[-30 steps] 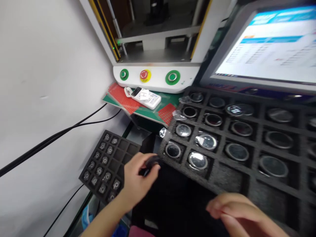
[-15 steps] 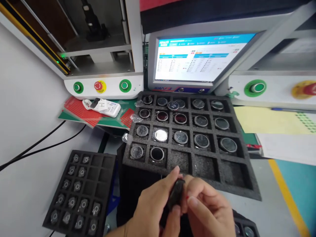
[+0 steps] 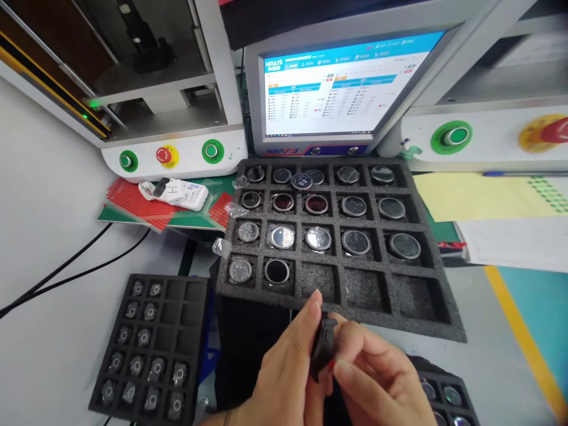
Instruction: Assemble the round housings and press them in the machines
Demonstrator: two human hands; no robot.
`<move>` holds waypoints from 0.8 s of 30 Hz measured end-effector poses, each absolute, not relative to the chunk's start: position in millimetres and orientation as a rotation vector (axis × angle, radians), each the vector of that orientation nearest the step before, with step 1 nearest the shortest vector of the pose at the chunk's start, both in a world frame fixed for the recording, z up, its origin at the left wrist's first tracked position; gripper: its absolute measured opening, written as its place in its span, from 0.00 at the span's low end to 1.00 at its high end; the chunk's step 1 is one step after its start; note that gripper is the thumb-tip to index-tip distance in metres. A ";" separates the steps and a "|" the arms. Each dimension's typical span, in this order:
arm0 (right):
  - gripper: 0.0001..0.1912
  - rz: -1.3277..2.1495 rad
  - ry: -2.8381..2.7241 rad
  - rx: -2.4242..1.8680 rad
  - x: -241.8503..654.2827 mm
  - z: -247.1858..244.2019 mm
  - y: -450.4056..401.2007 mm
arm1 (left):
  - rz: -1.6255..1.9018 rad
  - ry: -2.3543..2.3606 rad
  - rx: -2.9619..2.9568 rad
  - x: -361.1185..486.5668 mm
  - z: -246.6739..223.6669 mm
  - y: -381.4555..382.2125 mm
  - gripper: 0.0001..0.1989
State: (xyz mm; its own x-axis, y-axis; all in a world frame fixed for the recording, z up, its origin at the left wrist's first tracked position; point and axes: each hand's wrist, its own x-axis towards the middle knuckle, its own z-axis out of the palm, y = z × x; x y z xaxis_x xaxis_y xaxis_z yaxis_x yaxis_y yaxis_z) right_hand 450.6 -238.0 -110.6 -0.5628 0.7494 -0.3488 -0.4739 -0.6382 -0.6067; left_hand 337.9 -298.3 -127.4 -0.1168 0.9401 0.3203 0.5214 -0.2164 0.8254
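Note:
My left hand (image 3: pixel 288 361) grips a dark round watch body (image 3: pixel 325 346), turned edge-on so that its side faces me. My right hand (image 3: pixel 379 378) is closed in a pinch beside it. At the tip of the right thumb a small red piece (image 3: pixel 332 364) shows against the watch's lower side; it looks like a bit of sticker. Beyond the hands is a grey foam tray (image 3: pixel 373 316) with round watches in many of its pockets. One watch (image 3: pixel 302 181) lies across the pocket edges in the back row, its face lit.
At lower left, a second foam tray (image 3: pixel 171 337) holds several small wrapped parts. Red sticker sheets (image 3: pixel 137 201) and a white handheld device (image 3: pixel 180 192) lie on the green ledge. Behind are a monitor (image 3: pixel 341 89) and machine panels with buttons. Another watch tray (image 3: pixel 444 408) is at lower right.
The watch in my left hand has turned more upright, so its side shows more clearly. My right thumb and the red piece have come against it. The camera view has shifted slightly.

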 end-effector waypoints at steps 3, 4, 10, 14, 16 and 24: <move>0.10 2.168 -0.511 -0.846 447.5 -108.1 -238.7 | 1.282 1.639 1.740 340.3 -129.7 -298.6 0.30; 0.11 2.147 -0.483 -0.877 446.3 -107.2 -239.1 | 1.287 1.650 1.736 341.3 -130.8 -298.6 0.30; 0.11 2.140 -0.402 -0.899 441.7 -103.9 -240.6 | 1.327 1.739 1.780 348.8 -134.6 -298.9 0.29; 0.11 2.120 -0.393 -0.871 441.3 -104.7 -241.1 | 1.323 1.857 1.767 353.8 -132.7 -298.2 0.27; 0.11 2.120 -0.404 -0.867 441.4 -105.6 -241.7 | 1.326 1.888 1.727 355.1 -131.7 -297.5 0.27; 0.13 2.113 -0.435 -0.904 440.9 -104.5 -243.2 | 1.290 1.936 1.593 358.8 -125.2 -299.9 0.26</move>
State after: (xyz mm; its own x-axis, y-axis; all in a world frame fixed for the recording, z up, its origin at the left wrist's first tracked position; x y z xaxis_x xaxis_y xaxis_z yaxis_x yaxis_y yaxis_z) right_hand 440.9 -243.2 -104.5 -0.4420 0.7713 -0.4580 -0.5275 -0.6364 -0.5628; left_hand 358.8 -299.9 -125.2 -0.3267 0.9008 0.2861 0.6110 -0.0297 0.7911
